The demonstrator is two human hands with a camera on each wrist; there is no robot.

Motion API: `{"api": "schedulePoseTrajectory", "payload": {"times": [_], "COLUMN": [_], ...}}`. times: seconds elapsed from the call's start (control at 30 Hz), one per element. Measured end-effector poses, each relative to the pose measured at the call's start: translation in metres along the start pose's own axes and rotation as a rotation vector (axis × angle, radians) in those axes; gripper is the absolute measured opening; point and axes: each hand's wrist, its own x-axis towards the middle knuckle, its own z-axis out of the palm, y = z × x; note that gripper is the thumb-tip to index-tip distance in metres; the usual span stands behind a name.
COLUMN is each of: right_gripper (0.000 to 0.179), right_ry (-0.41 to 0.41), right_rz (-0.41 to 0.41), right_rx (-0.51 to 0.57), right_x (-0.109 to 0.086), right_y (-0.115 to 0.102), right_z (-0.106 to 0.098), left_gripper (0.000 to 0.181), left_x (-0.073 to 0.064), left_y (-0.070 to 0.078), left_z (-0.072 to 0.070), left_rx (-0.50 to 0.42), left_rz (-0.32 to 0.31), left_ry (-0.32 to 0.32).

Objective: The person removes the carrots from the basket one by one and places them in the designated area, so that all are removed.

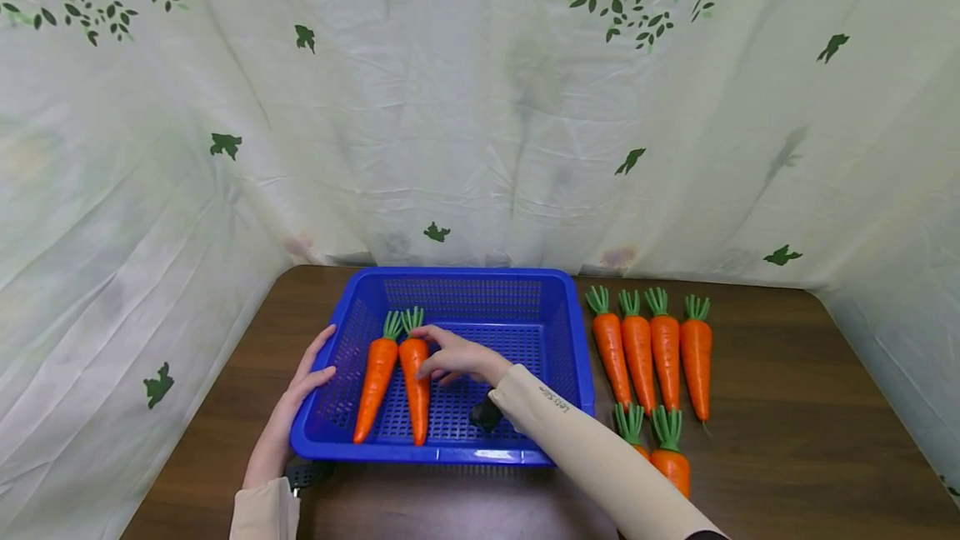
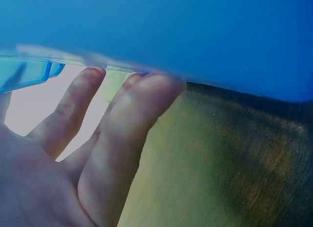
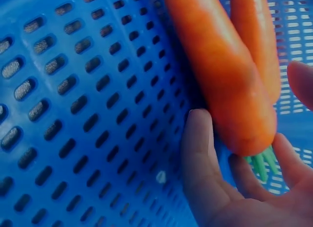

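In the head view, two orange carrots with green tops lie side by side in a blue plastic basket (image 1: pixel 465 452): a left carrot (image 1: pixel 375 386) and a right carrot (image 1: pixel 416 382). My right hand (image 1: pixel 461 357) is over the right carrot's upper end. The right wrist view has that carrot (image 3: pixel 230 75) between the loosely spread thumb and fingers of the hand (image 3: pixel 244 202), one finger standing off it. Against the basket's left outer side rests my left hand (image 1: pixel 288 407). Its extended fingertips touch the blue wall (image 2: pixel 161 36) in the left wrist view.
Several carrots (image 1: pixel 651 357) lie in a row on the brown wooden table (image 1: pixel 795 407), right of the basket. Two more (image 1: pixel 670 465) lie nearer, partly behind the right sleeve (image 1: pixel 592 448). A white leaf-patterned curtain (image 1: pixel 480 107) hangs around the table's back and sides.
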Motion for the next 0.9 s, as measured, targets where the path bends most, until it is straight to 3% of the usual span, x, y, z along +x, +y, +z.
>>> {"api": "schedulePoseTrajectory", "payload": {"times": [0.27,0.67,0.9], "right_gripper": [0.075,0.073,0.075], "right_ry": [0.007,0.137,0.162], "right_rz": [-0.007,-0.102,-0.151], "right_rx": [-0.071,-0.128,-0.101], "right_x": [0.008,0.012,0.007], "right_y": [0.002,0.003,-0.002], "right_z": [0.006,0.013,0.014], "left_gripper": [0.064,0.064,0.059], "left_x": [-0.002,-0.001,-0.005], "left_y": [0.002,0.002,0.004], "left_z": [0.001,0.001,0.003], "left_rx": [0.005,-0.008,-0.053], "left_rz": [-0.033,-0.017,-0.095], "left_ry": [0.016,0.006,-0.012]}}
